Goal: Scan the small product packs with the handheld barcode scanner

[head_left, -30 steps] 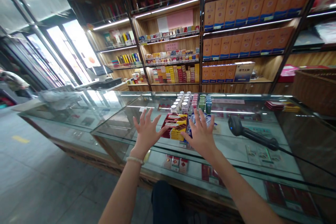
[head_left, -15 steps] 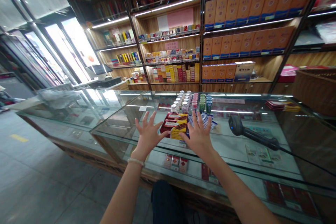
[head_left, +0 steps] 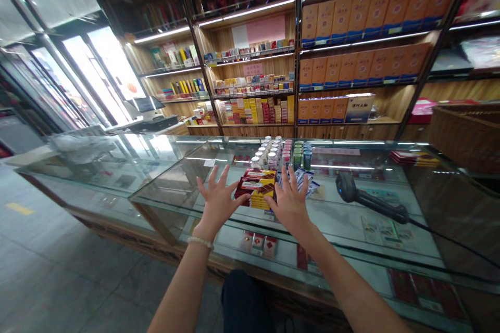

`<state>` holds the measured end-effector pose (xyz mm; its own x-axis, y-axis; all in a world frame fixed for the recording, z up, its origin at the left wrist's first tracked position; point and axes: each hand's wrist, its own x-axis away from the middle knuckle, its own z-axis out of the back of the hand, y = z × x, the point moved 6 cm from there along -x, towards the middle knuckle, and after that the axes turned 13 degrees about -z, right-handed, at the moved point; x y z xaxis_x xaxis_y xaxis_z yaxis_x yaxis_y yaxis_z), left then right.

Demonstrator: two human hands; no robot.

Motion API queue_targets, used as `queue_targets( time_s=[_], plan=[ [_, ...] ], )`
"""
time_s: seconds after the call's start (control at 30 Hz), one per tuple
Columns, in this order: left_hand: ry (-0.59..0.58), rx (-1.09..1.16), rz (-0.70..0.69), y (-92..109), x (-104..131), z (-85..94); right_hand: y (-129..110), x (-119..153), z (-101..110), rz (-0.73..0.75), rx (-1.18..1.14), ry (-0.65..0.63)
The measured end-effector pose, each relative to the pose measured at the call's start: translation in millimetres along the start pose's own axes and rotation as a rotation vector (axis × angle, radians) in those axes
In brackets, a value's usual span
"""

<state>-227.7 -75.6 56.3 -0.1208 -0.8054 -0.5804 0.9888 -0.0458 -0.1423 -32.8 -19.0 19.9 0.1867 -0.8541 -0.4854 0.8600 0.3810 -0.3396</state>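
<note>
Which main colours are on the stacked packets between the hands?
Dark red and yellow; the stacked packets show best in the head view.

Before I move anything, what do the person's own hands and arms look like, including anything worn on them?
The left hand is ungloved, with a pale, beaded-looking bracelet around its wrist. The right hand is also ungloved, its wrist unadorned. No sleeves show, and I can make out no rings or markings.

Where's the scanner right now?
Head view, right side: the scanner is on the glass counter, right of the right hand and the blue packets.
</note>
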Motion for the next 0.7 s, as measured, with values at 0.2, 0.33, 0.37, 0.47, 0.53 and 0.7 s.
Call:
queue_targets(
  time_s=[0.2,0.33,0.37,0.47,0.53,0.7],
  plan=[
    [0.029,0.014,0.033,4.0,-10.6,10.5,2.9,-4.2,9.9,-0.020,-0.020,0.044],
    [0.081,0.029,0.032,9.4,-22.0,15.3,10.4,-8.9,18.8,-0.021,-0.028,0.100],
    [0.090,0.034,0.029,11.6,-25.4,15.7,13.0,-10.4,21.4,-0.019,-0.031,0.120],
    [0.118,0.048,0.019,20.2,-36.6,15.1,23.0,-15.4,30.0,-0.024,-0.028,0.177],
    [0.132,0.057,0.009,27.2,-45.1,13.5,30.8,-19.1,36.1,-0.034,-0.015,0.210],
    [0.152,0.059,-0.004,47.2,-68.0,8.2,52.5,-27.0,53.6,-0.034,0.017,0.286]
  ],
)
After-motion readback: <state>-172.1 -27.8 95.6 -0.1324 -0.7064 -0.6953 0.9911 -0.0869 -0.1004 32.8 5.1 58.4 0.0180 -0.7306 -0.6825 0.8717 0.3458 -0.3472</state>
